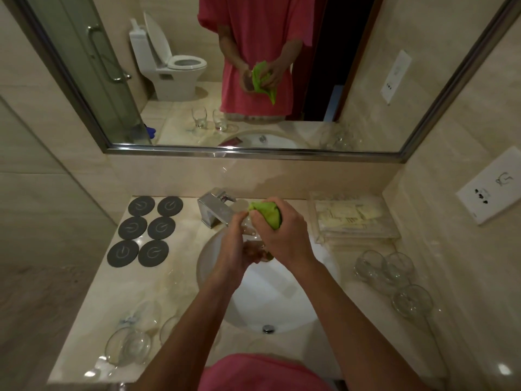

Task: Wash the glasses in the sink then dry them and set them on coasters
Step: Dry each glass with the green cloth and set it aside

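Above the white sink (282, 300), my left hand (236, 249) grips a clear glass (249, 235) from below. My right hand (282, 232) holds a green cloth (267, 214) bunched against the glass's top, so most of the glass is hidden. Several dark round coasters (146, 228) lie bare on the counter at the back left. Three clear glasses (394, 275) stand on the counter to the right of the sink. More clear glasses (132, 342) stand at the front left.
A chrome tap (215, 208) stands just behind my hands. A clear tray of sachets (352, 218) sits at the back right. A wall socket (490, 184) is on the right wall. The mirror (253, 66) covers the back wall.
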A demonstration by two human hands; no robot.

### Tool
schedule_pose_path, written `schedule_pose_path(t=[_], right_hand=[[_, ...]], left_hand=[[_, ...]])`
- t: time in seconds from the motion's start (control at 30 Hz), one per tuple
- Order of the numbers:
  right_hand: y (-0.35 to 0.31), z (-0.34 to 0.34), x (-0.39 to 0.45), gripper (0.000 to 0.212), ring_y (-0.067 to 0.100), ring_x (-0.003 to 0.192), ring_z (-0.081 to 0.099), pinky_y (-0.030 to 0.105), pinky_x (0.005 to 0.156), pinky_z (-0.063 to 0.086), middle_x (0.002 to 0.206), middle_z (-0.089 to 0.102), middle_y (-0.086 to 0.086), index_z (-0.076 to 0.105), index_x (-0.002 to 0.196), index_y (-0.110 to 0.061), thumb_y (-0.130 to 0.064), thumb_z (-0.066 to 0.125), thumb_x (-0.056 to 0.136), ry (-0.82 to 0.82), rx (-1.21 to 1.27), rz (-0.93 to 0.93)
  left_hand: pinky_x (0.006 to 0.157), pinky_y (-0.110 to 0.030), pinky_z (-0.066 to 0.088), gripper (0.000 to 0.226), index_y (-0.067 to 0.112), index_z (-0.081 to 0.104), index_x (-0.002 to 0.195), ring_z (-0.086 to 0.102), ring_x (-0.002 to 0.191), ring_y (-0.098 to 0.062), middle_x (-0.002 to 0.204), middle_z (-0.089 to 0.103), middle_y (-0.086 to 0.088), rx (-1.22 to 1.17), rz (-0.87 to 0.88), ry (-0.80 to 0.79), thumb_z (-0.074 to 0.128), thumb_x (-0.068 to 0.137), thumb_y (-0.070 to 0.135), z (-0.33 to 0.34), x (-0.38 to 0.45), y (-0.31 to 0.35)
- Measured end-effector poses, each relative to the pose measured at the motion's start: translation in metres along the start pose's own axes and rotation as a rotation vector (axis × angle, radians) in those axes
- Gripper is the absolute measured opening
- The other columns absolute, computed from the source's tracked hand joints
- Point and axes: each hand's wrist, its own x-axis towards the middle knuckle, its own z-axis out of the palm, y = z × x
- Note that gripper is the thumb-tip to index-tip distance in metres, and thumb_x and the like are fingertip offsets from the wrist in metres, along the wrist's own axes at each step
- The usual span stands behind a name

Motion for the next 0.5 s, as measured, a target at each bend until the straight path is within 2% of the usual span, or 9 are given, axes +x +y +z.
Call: schedule_pose_path(t=[0.1,0.2,0.3,0.37,0.4,0.43,0.5], right_hand=[[-0.014,-0.002,0.006,0.028,0.015,0.068,0.061,0.039,0.066,0.054,0.073,0.063,-0.003,0.059,0.083,-0.022,-0.048,0.059,0.091,-0.057,0.008,0.184],[-0.027,-0.018,0.023,0.031,0.018,0.078,0.066,0.038,0.076,0.057,0.082,0.07,0.001,0.069,0.086,-0.018,-0.047,0.059,0.091,-0.226,0.077,0.429],[-0.033,-0.032,0.032,0.048,0.022,0.092,0.066,0.041,0.086,0.054,0.096,0.069,0.006,0.071,0.089,-0.019,-0.061,0.048,0.095,-0.409,0.128,0.583],[-0.038,-0.031,0.029,0.06,0.021,0.093,0.063,0.039,0.086,0.048,0.097,0.066,0.007,0.067,0.085,-0.019,-0.065,0.032,0.1,-0.381,0.105,0.547],[-0.04,-0.028,0.026,0.059,0.02,0.09,0.062,0.039,0.085,0.047,0.093,0.065,0.006,0.063,0.082,-0.019,-0.061,0.026,0.102,-0.319,0.094,0.498],[-0.042,-0.026,0.021,0.054,0.018,0.084,0.061,0.039,0.082,0.048,0.087,0.063,0.005,0.059,0.081,-0.019,-0.053,0.024,0.105,-0.249,0.099,0.432],[-0.042,-0.022,0.011,0.038,0.019,0.071,0.058,0.045,0.07,0.053,0.079,0.059,0.005,0.054,0.091,-0.017,-0.038,0.026,0.107,-0.167,0.143,0.292]], left_hand=[[0.049,-0.028,0.047,0.038,0.004,0.062,0.108,0.062,0.063,-0.023,0.089,0.068,-0.022,0.13,0.196,0.134,0.054,0.097,0.04,0.001,-0.001,-0.005],[0.06,-0.023,0.054,0.018,0.016,0.056,0.11,0.068,0.077,-0.02,0.096,0.069,-0.01,0.326,0.521,0.176,0.059,0.098,0.029,0.001,-0.009,-0.011],[0.073,-0.027,0.057,0.034,0.02,0.052,0.115,0.069,0.087,-0.015,0.098,0.068,-0.001,0.476,0.747,0.13,0.064,0.09,0.039,-0.004,-0.007,-0.015],[0.074,-0.03,0.058,0.036,0.023,0.051,0.114,0.069,0.087,-0.015,0.098,0.068,0.001,0.505,0.789,0.145,0.061,0.087,0.045,-0.004,-0.003,-0.014],[0.073,-0.03,0.058,0.031,0.026,0.052,0.111,0.069,0.085,-0.015,0.095,0.069,0.003,0.473,0.781,0.163,0.061,0.088,0.045,-0.003,-0.004,-0.013],[0.07,-0.03,0.059,0.026,0.027,0.053,0.109,0.069,0.083,-0.013,0.092,0.069,0.005,0.414,0.753,0.172,0.06,0.089,0.043,0.0,-0.005,-0.011],[0.059,-0.025,0.056,0.022,0.02,0.056,0.11,0.067,0.074,-0.007,0.086,0.068,0.006,0.289,0.652,0.179,0.059,0.096,0.037,0.001,-0.006,-0.005]])
